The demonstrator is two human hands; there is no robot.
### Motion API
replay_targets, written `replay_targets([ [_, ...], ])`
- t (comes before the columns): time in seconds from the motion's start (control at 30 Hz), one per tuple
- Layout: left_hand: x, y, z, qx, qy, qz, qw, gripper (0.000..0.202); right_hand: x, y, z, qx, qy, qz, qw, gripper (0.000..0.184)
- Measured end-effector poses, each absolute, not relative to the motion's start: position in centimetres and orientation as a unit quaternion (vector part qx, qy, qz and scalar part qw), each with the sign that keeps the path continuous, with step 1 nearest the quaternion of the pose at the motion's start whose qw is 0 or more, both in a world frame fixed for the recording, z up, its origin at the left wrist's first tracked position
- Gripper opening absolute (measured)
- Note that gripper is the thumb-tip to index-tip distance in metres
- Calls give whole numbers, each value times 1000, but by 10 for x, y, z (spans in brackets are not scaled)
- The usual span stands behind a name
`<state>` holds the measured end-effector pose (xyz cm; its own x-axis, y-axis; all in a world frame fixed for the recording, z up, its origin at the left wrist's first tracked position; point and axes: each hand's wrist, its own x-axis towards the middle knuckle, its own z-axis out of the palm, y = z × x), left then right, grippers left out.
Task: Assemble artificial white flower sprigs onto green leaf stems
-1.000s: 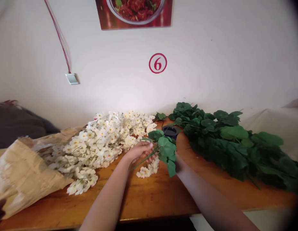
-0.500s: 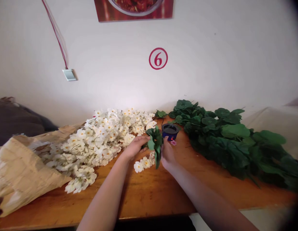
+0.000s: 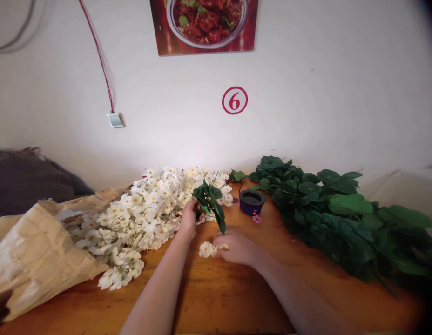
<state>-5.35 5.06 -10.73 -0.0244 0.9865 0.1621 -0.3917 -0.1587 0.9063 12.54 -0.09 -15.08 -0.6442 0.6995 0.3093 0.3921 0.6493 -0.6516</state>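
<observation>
My left hand (image 3: 192, 216) is closed around a bunch of green artificial leaves (image 3: 209, 201), held up in front of the white flower pile. Some of its thin stems point upward. Low over the table, my right hand (image 3: 234, 246) has its fingers curled on a small sprig of white flowers (image 3: 206, 249); the hand partly covers the sprig. Behind my right hand stands a small dark blue heating pot (image 3: 251, 207) with a lit red light. A pink flower (image 3: 257, 218) lies against its front.
A large heap of white artificial flowers (image 3: 149, 204) spills from brown paper wrapping (image 3: 44, 256) on the left. Green leaf stems (image 3: 327, 218) are piled along the right of the wooden table (image 3: 216, 298). The wall (image 3: 289, 116) rises behind.
My left hand has moved the leaf bunch up and slightly left. My right hand has left the leaves and come down to the white flower sprig. The view has tilted upward.
</observation>
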Motion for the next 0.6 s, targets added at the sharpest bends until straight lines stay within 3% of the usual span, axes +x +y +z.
replay_targets([
  [0.17, -56, 45, -109, 555, 473, 596, 336, 51, 146, -1, -137, -265, -600, 597, 461, 35],
  [0.27, -55, 39, -111, 631, 514, 536, 223, 44, 161, 2, -124, -210, -492, 625, 568, 41],
  [0.37, -50, 36, -116, 670, 552, 469, 160, 37, 170, 7, -113, -212, -434, 615, 624, 40],
  [0.5, -44, 38, -120, 654, 546, 486, 196, 38, 171, 13, -107, -193, -355, 639, 655, 22],
  [0.6, -45, 41, -118, 588, 509, 557, 290, 40, 167, 20, -115, -230, -321, 643, 656, 21],
])
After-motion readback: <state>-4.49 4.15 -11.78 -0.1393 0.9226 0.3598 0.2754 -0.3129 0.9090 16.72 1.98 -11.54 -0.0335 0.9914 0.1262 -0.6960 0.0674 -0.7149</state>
